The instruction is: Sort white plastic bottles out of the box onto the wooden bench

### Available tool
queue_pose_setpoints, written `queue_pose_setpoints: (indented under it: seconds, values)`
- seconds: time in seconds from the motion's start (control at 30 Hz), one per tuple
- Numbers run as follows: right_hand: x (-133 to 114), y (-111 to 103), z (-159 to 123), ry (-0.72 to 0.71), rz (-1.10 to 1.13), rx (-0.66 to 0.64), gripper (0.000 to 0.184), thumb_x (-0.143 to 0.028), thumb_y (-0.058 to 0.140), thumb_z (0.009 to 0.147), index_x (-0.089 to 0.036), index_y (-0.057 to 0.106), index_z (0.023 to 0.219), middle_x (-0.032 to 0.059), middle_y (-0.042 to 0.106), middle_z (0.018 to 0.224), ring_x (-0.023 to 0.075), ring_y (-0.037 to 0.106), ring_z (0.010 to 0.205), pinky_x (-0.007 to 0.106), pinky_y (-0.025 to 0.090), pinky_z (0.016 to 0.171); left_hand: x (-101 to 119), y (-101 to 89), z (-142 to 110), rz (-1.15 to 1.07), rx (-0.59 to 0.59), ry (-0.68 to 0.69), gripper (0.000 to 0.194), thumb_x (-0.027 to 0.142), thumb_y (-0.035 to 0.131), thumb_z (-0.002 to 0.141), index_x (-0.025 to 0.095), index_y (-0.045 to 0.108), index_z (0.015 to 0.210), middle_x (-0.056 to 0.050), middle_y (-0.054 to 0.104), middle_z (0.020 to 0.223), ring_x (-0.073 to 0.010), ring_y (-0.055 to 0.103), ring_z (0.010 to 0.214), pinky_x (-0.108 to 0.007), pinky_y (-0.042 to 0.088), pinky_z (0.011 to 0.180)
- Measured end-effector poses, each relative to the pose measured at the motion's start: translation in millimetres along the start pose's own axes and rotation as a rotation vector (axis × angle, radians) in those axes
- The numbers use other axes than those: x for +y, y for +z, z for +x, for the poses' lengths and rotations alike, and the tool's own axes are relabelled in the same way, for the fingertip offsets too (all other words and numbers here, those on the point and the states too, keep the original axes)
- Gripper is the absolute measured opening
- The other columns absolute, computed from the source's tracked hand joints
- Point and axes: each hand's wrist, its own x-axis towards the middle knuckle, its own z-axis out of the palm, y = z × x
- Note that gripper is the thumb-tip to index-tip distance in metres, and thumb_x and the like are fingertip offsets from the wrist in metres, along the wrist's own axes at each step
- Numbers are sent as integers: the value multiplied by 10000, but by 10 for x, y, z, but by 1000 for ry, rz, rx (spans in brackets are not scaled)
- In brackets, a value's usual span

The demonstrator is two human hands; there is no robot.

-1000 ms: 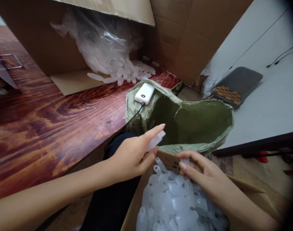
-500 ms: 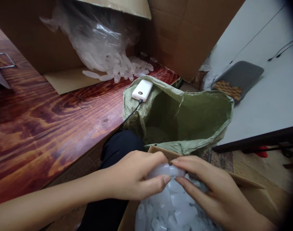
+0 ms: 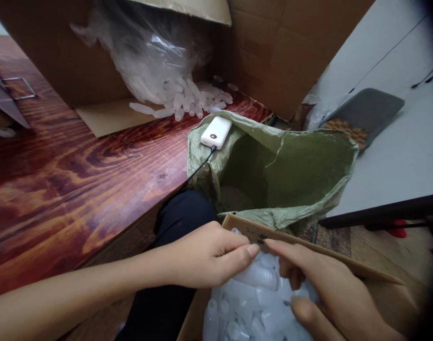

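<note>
My left hand (image 3: 220, 255) is closed over the near-left part of the box, thumb pressed against the index finger. Whatever it may hold is hidden by the fingers. A small translucent tip (image 3: 235, 231) shows just above its knuckles. Right below the fingers lies a translucent plastic bottle (image 3: 261, 277), partly covered by the hand. My right hand (image 3: 330, 284) hovers over the box's right side, index finger and thumb spread apart with nothing between them. The cardboard box (image 3: 238, 221) is filled with many similar small translucent bottles (image 3: 245, 303).
Beyond the box stands a green woven sack (image 3: 302, 161) with its mouth open. On its rim rests a white power bank (image 3: 216, 132) with a black cable. A wooden table (image 3: 95, 189) carries a large carton (image 3: 259, 52), a clear plastic bag (image 3: 148, 61) and spilled translucent pieces (image 3: 188, 102).
My right thumb and index finger have parted and drawn back from the bottle end they were touching. My left thumb has closed against the index finger. The view has shifted slightly.
</note>
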Motion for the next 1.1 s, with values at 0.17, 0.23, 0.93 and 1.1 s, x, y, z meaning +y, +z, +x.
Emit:
queue_pose_setpoints:
  seconds: [0.17, 0.23, 0.93, 1.1]
  values:
    - [70, 2, -56, -130, -80, -79, 505, -564, 346, 981, -288, 432, 1395, 21, 692, 734, 197, 660, 585, 301, 491, 524, -51, -9, -25, -8, 22, 29, 418, 349, 375, 982, 179, 316, 604, 60, 281, 537, -61, 281, 483, -216, 236, 477]
    - [59, 11, -40, -125, -87, -54, 531, -595, 374, 963, -261, 457, 1367, 28, 701, 758, 194, 668, 598, 294, 506, 527, -53, -17, -18, -10, 11, 34, 427, 354, 372, 981, 180, 308, 597, 58, 277, 536, -63, 282, 484, -218, 236, 478]
    - [239, 126, 59, 752, 241, 220, 693, -589, 502, 910, -214, 242, 1431, 133, 559, 1224, 204, 655, 820, 347, 554, 671, -317, 324, -577, 702, 885, 77, 233, 180, 456, 933, 193, 465, 1165, -94, 502, 1133, -216, 500, 1105, -382, 425, 960]
    - [236, 140, 66, 595, 156, 6, 421, -480, 475, 948, -238, 448, 1291, 93, 598, 1118, 223, 625, 890, 385, 533, 753, -882, 443, -1054, 435, 1042, -442, 306, 377, 374, 989, 227, 492, 1228, -109, 552, 1206, -287, 536, 1143, -481, 469, 936]
